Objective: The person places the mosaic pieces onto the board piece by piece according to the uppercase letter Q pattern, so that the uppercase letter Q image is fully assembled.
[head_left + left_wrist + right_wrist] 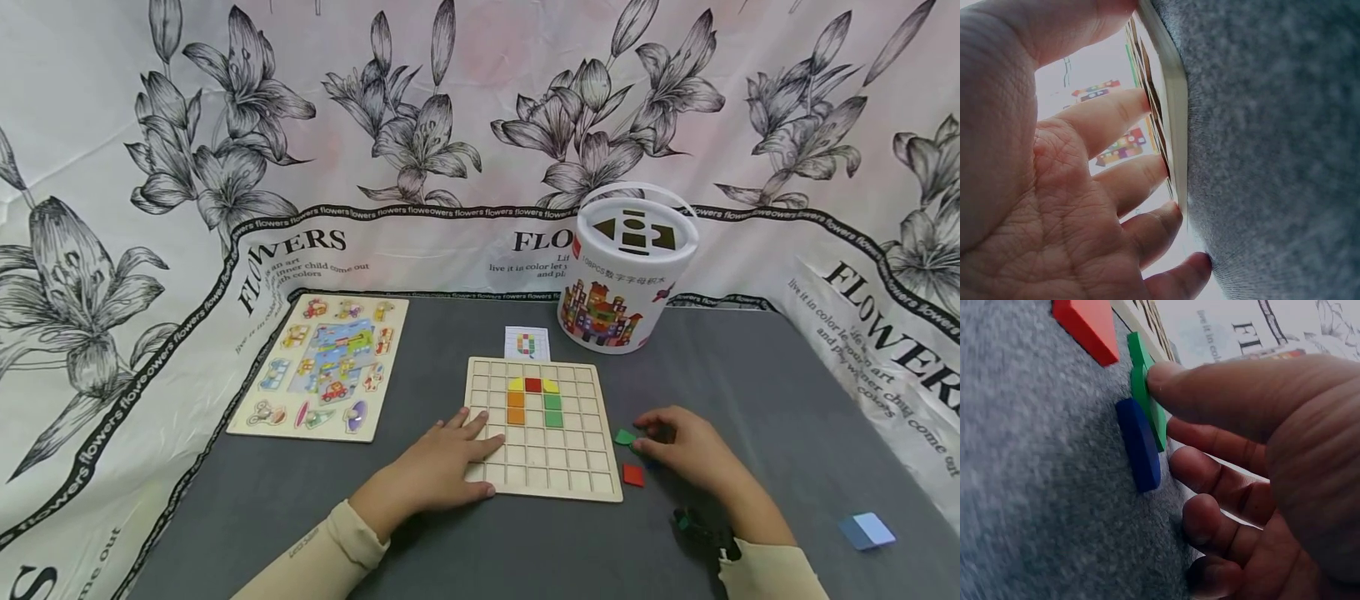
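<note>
Hanging cloth (487, 100), white with black line-drawn flowers, behind a dark grey desk (442, 358). White lidded bucket (626, 275), printed with colourful buildings, at the rear of the desk, right of centre. Picture puzzle board (397, 318), pale wood, flat at the left. Grid board (577, 458), pale wood, flat at the centre, in front of and apart from the bucket. Left hand (446, 462): fingers spread, resting on the left edge of the grid board, thumb at its near edge. Right hand (686, 442): fingers bent, to the right of the board, thumb touching a green piece (1155, 419) on the desk; whether the piece is pinched cannot be told. White card (527, 344), at the far edge of the grid board, bearing a small coloured pattern. Blue block (867, 531), far right. Set in the grid: a red tile (533, 385) between two yellow pieces (551, 387), two orange tiles (516, 408) below on the left, two green tiles (553, 411) below on the right. Loose red tile (633, 475), just beside the board's right edge. Dark blue piece (1138, 447), beside the green piece.
</note>
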`<state>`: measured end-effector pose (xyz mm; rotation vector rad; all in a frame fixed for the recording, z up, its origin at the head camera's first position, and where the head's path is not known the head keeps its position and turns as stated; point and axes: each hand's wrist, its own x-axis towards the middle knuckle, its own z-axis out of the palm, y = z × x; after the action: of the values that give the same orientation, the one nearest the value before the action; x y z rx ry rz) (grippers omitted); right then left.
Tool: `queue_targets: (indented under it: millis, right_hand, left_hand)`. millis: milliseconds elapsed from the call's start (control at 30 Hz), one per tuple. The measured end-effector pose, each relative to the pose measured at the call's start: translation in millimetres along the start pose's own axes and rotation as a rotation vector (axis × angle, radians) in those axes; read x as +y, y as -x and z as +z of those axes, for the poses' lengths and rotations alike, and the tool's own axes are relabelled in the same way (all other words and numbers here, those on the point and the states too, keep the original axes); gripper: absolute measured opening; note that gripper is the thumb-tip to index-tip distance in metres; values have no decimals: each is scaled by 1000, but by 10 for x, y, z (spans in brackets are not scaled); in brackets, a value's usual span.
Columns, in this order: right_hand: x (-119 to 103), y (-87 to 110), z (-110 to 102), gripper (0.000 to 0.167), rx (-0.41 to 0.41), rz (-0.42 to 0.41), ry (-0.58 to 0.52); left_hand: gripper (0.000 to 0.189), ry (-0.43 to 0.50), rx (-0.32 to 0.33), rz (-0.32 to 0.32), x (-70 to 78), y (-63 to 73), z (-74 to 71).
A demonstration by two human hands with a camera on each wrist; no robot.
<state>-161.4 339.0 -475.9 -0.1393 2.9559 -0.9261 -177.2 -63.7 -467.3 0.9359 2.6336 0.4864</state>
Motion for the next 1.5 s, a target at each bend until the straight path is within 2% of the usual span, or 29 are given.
queue_targets:
  millis: [133,367,700,900,1133,1367,1500]
  right_hand:
    - [-11,7,-10,28,-7,-2,7]
    - [4,43,-81,18,-67,-14,-19]
    - [-21,-4,-66,25,-45,-61,18]
    - [-50,0,-77,22,-71,11,8]
    - [-40,-5,-99,28,-58,63,41]
    - [-12,9,-66,20,-62,89,31]
    - [-29,20,-61,16,-33,88,17]
  left_hand:
    - [72,-2,0,0,12,-6,-13]
    - [72,-1,1,-7,30,-16,-18]
    - [72,-7,6,-14,44,-24,-56]
    - [72,-13,-3,-16,39,-15,-40]
    - [72,-8,-7,-28,22,-22,-5]
    - [72,-14,-22,-35,22,-19,21]
    - [72,-16,-21,-38,10,-23,16]
